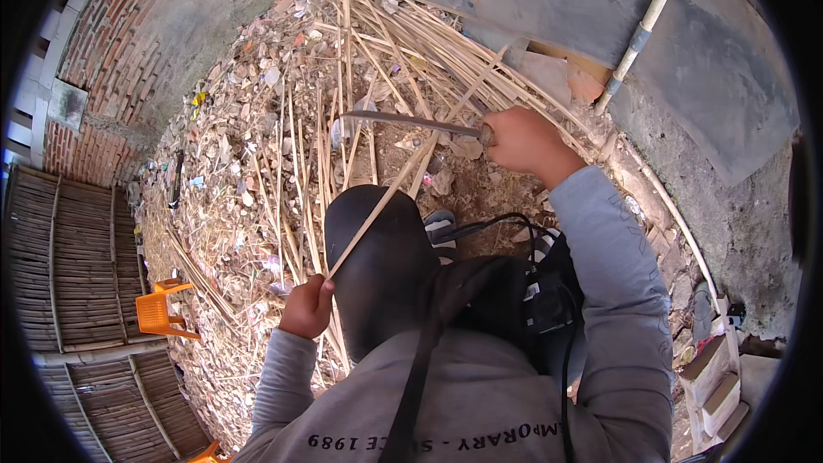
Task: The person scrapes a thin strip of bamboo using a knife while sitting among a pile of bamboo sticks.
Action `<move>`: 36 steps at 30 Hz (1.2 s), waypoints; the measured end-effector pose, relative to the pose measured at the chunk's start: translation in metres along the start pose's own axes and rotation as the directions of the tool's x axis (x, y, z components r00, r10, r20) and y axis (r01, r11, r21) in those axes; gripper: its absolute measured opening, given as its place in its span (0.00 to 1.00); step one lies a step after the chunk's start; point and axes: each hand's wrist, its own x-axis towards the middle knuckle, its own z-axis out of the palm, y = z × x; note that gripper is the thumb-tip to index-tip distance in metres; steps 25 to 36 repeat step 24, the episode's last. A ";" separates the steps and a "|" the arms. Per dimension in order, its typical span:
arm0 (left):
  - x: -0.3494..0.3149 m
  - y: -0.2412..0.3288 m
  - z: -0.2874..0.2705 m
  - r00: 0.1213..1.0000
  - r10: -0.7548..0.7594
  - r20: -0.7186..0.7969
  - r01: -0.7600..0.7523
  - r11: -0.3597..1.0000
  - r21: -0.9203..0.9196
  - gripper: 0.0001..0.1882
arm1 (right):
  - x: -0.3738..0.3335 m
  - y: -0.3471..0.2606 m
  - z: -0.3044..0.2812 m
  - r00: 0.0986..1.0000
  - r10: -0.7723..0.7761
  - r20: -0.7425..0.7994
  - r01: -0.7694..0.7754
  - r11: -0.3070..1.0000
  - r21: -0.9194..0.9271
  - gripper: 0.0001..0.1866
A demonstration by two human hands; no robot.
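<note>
My left hand (307, 309) is closed on the near end of a long pale bamboo strip (377, 212), thumb on top. The strip slants up and to the right across my dark-clad knee (364, 244). In my right hand (525, 144), the fingers wrap the handle of a machete (399, 120), its long dark blade pointing left. Blade and strip cross a little left of my right fist; whether they touch, I cannot tell. Most of the handle is hidden by the fist.
Many long bamboo strips (433, 47) lie piled ahead on ground strewn with dry leaves and litter. An orange plastic chair (157, 313) stands at the left, near woven bamboo panels (81, 257). A brick wall (120, 56) rises far left; a pale pipe (639, 39) leans at right.
</note>
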 end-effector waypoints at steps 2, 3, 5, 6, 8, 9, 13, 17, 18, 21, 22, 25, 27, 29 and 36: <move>0.000 -0.001 0.004 1.000 -0.005 0.009 0.005 1.000 -0.024 0.24 | -0.008 -0.008 -0.003 0.999 -0.018 0.027 0.019 0.999 -0.045 0.16; 0.001 -0.002 0.005 1.000 -0.008 0.013 0.009 0.999 -0.035 0.24 | -0.003 0.002 0.007 1.000 0.002 -0.010 -0.002 1.000 0.025 0.16; 0.010 0.004 0.004 1.000 0.017 0.019 -0.016 0.998 -0.056 0.23 | 0.007 0.029 0.015 0.992 0.060 -0.107 -0.044 0.988 0.151 0.15; 0.012 0.006 0.003 1.000 0.007 0.023 -0.006 0.999 -0.053 0.23 | 0.008 0.035 0.012 0.990 0.059 -0.124 -0.046 0.993 0.111 0.15; 0.006 0.003 0.000 1.000 -0.010 0.016 0.011 0.999 -0.032 0.23 | 0.004 0.020 0.012 0.991 0.048 -0.128 -0.040 0.997 0.062 0.15; 0.005 0.003 -0.001 1.000 -0.016 0.009 0.016 1.000 -0.024 0.23 | 0.003 0.013 0.009 0.996 0.032 -0.083 -0.029 0.999 0.037 0.15; -0.001 -0.010 0.012 0.999 -0.003 -0.032 0.003 1.000 -0.002 0.22 | 0.001 -0.003 0.004 0.999 -0.023 -0.047 0.024 1.000 0.008 0.14; 0.005 -0.007 0.015 0.998 0.022 -0.059 -0.022 1.000 -0.012 0.20 | 0.003 0.010 0.016 0.983 0.107 -0.147 -0.104 0.994 0.031 0.11; 0.006 -0.004 0.012 0.998 0.022 -0.060 -0.022 1.000 -0.001 0.20 | 0.003 0.012 0.014 0.987 0.106 -0.125 -0.109 0.994 -0.014 0.11; 0.000 -0.010 0.005 0.998 0.023 -0.054 -0.022 0.999 0.034 0.20 | -0.003 -0.008 0.003 0.997 0.058 -0.044 -0.062 0.994 -0.093 0.12; -0.001 -0.013 0.005 0.999 0.025 -0.042 -0.023 0.999 0.034 0.21 | -0.006 -0.011 0.001 0.999 0.028 -0.026 -0.030 0.995 -0.097 0.12; -0.005 -0.015 0.005 0.999 0.021 -0.029 -0.020 0.999 0.035 0.21 | -0.008 -0.014 0.001 1.000 -0.003 -0.002 0.003 0.995 -0.097 0.13; -0.005 -0.015 0.005 0.999 0.021 -0.029 -0.020 0.999 0.035 0.21 | -0.008 -0.014 0.001 1.000 -0.003 -0.002 0.003 0.995 -0.097 0.13; -0.005 -0.015 0.005 0.999 0.021 -0.029 -0.020 0.999 0.035 0.21 | -0.008 -0.014 0.001 1.000 -0.003 -0.002 0.003 0.995 -0.097 0.13; -0.005 -0.015 0.005 0.999 0.021 -0.029 -0.020 0.999 0.035 0.21 | -0.008 -0.014 0.001 1.000 -0.003 -0.002 0.003 0.995 -0.097 0.13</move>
